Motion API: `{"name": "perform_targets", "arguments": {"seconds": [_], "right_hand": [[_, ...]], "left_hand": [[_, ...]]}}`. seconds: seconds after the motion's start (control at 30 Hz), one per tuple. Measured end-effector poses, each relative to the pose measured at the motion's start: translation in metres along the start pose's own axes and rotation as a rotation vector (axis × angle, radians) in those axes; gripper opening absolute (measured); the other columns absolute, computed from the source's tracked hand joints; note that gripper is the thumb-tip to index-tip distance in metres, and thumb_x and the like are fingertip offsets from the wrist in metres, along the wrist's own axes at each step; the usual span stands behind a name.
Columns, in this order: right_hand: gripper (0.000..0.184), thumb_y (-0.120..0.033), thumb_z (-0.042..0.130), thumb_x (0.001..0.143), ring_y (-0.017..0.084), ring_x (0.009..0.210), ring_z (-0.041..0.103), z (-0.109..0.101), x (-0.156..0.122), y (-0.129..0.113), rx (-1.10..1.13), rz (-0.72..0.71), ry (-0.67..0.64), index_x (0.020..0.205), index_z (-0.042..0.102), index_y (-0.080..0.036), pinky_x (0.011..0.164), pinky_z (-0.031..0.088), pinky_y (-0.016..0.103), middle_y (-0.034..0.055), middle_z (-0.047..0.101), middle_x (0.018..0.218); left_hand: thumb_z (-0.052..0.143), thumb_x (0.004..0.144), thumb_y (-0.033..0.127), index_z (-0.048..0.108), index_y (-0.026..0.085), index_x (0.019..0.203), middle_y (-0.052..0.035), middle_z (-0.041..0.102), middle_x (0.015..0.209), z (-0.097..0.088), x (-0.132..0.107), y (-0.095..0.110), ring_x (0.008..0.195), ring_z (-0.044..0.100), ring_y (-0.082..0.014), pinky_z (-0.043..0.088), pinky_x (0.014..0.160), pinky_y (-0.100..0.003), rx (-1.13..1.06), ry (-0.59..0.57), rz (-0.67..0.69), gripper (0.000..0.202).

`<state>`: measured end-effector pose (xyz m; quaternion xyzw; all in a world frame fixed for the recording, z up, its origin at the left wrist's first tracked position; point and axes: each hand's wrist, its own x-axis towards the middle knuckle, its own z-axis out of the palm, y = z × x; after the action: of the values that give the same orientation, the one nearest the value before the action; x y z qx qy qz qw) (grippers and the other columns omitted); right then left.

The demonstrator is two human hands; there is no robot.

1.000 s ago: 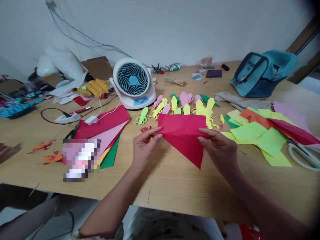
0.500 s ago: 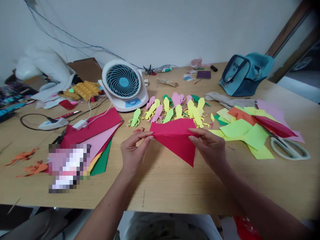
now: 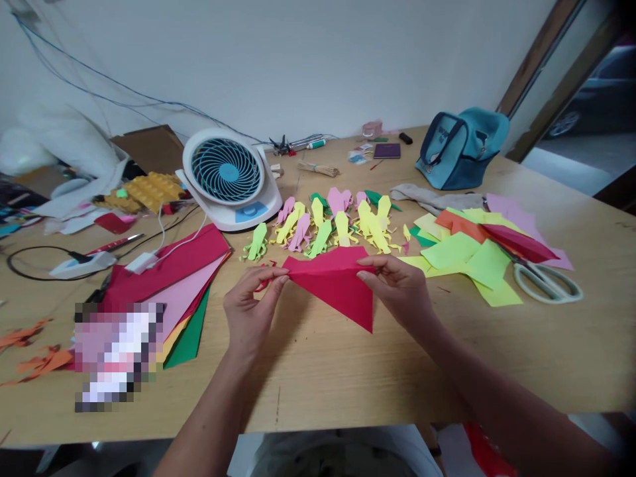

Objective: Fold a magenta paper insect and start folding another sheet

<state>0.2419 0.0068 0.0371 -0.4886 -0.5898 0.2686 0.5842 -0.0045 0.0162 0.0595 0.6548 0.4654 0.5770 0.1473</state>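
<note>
A sheet of red paper [image 3: 340, 288] is stretched between my two hands above the table, creased across its upper part, with a pointed corner hanging down on the right. My left hand [image 3: 253, 301] pinches its left end between thumb and fingertips. On the other side, my right hand [image 3: 397, 285] pinches the fold near the right end the same way. Just beyond the paper stand rows of folded paper figures [image 3: 342, 228] in yellow, pink and green, with thin curled legs. Small red paper scraps [image 3: 265, 283] lie behind my left fingers.
Left of my hands lies a stack of coloured paper [image 3: 171, 265], with a power strip [image 3: 82, 265] beside it. A white fan [image 3: 228, 175] stands behind. To the right are cut paper pieces [image 3: 457, 255], scissors [image 3: 546, 281] and a blue bag [image 3: 462, 149].
The whole scene has shifted somewhat left as the camera turned right. Both hands keep their pinch on the red paper, whose upper flap now shows less height.
</note>
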Motion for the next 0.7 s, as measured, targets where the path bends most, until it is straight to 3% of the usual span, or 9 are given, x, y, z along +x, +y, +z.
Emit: {"name": "perform_targets", "arguments": {"seconds": [0.7], "right_hand": [[0.007, -0.029, 0.074, 0.082, 0.018, 0.078, 0.069, -0.0025, -0.0003, -0.0006, 0.017, -0.037, -0.012, 0.085, 0.076, -0.024, 0.070, 0.057, 0.033, 0.0033, 0.075, 0.084]], "left_hand": [[0.070, 0.086, 0.024, 0.074, 0.023, 0.086, -0.0037, 0.069, 0.088, -0.0032, 0.0021, 0.0033, 0.086, 0.063, -0.0199, 0.049, 0.083, -0.034, 0.090, -0.012, 0.121, 0.004]]}}
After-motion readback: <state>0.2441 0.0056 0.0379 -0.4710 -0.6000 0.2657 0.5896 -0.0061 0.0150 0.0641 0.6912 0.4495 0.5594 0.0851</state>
